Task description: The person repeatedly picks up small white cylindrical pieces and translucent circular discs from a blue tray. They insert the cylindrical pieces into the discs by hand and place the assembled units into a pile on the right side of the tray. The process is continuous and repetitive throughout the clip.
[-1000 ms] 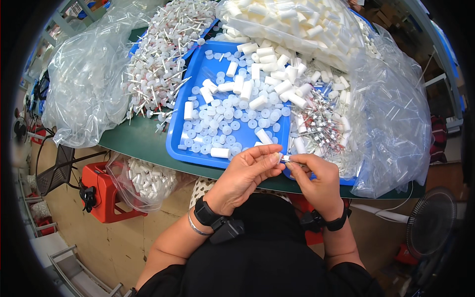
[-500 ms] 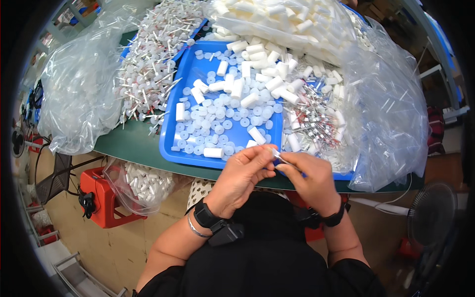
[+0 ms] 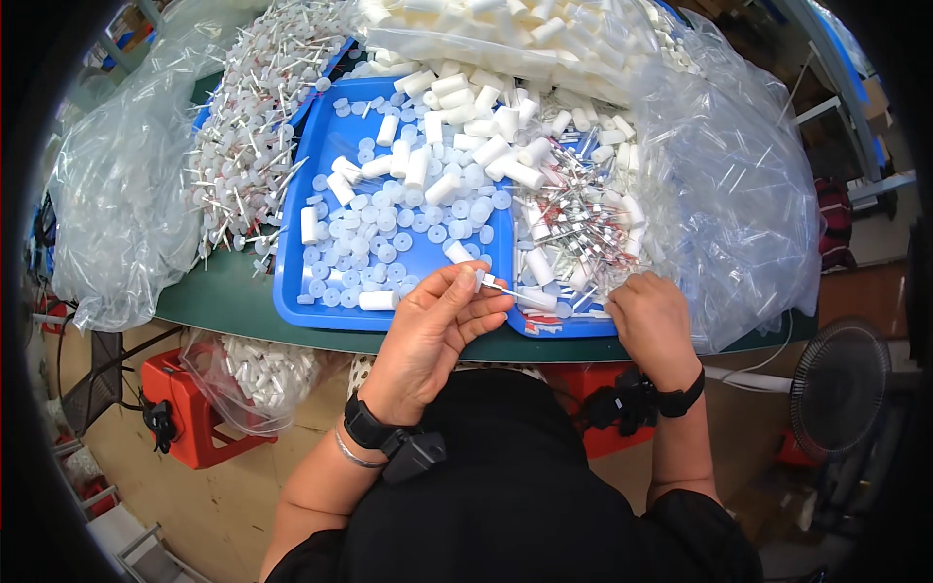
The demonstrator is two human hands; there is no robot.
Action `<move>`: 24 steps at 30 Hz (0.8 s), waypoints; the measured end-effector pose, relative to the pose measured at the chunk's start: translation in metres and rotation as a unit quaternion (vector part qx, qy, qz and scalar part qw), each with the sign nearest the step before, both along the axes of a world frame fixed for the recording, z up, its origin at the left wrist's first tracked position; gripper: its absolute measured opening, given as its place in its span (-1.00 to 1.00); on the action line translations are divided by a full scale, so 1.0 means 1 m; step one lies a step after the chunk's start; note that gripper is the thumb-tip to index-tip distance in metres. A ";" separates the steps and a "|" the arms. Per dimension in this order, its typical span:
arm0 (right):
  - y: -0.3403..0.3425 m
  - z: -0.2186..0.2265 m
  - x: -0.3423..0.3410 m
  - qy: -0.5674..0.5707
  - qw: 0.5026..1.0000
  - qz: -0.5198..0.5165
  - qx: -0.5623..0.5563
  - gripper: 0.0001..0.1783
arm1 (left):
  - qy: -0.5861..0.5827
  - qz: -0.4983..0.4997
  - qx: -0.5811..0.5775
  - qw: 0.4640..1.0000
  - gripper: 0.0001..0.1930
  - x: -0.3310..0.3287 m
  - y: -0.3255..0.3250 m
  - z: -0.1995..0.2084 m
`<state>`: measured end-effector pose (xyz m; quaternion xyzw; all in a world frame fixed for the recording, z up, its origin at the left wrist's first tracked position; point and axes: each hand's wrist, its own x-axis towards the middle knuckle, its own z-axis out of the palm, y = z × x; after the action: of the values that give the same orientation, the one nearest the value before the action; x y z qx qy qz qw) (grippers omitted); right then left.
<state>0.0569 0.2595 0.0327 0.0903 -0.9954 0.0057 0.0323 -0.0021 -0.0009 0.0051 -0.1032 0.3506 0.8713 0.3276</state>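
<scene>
Over the front edge of the blue tray (image 3: 292,309), my left hand (image 3: 434,325) pinches a slender rod-like piece (image 3: 502,290) with a white end between thumb and forefinger. The rod's thin end points right. My right hand (image 3: 653,325) is off to the right, its bent fingers closed at a heap of thin clear pieces (image 3: 659,238); whatever is in its fingertips is hidden. Pale translucent discs (image 3: 386,253) and white foam-like cylinders (image 3: 377,300) lie in the tray. Right of the discs is a pile of thin metal-and-red parts (image 3: 583,209).
A big clear bag of white cylinders (image 3: 525,34) lies at the back. Disc-and-stick pieces (image 3: 248,126) are heaped at left. Clear plastic bags (image 3: 121,194) flank the green table (image 3: 209,291). Below stand a red stool (image 3: 180,389) and, at right, a fan (image 3: 838,384).
My right hand has left the left hand and moved right to the clear pieces. My left hand keeps the rod-like piece. The whole view has shifted, with the tray now farther left.
</scene>
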 end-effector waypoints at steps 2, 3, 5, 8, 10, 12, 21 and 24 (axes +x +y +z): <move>0.002 -0.001 -0.001 0.004 1.000 0.001 -0.013 -0.92 | -0.001 0.000 0.006 1.000 -0.71 0.001 0.001 0.000; 0.002 -0.002 -0.004 0.007 1.000 0.005 -0.021 -0.91 | -0.004 0.001 0.009 1.000 -0.71 0.000 0.001 0.000; 0.004 -0.001 -0.005 0.006 1.000 0.007 -0.026 -0.92 | -0.011 0.002 0.015 1.000 -0.70 0.000 0.001 0.000; 0.003 0.004 -0.005 0.015 0.999 0.013 -0.043 -0.94 | -0.007 0.001 0.023 1.000 -0.70 0.000 0.000 -0.001; 0.004 0.009 -0.005 0.043 0.997 0.024 -0.066 -0.93 | -0.003 0.003 0.013 1.000 -0.71 0.000 0.001 0.000; -0.007 0.021 -0.003 -0.006 0.977 -0.017 -0.212 -0.93 | 0.001 0.004 0.009 1.000 -0.71 0.000 0.001 0.003; -0.046 0.020 -0.007 0.000 0.916 0.046 -0.400 -0.89 | 0.009 -0.007 0.023 1.000 -0.71 0.002 0.005 0.009; -0.048 0.019 -0.008 0.005 0.918 0.056 -0.393 -0.87 | 0.006 -0.007 0.024 1.000 -0.72 0.003 0.003 0.006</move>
<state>0.0487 0.2115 0.0518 0.1259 -0.9062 0.3976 0.0696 0.0009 0.0022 0.0107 -0.0873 0.3321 0.8778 0.3339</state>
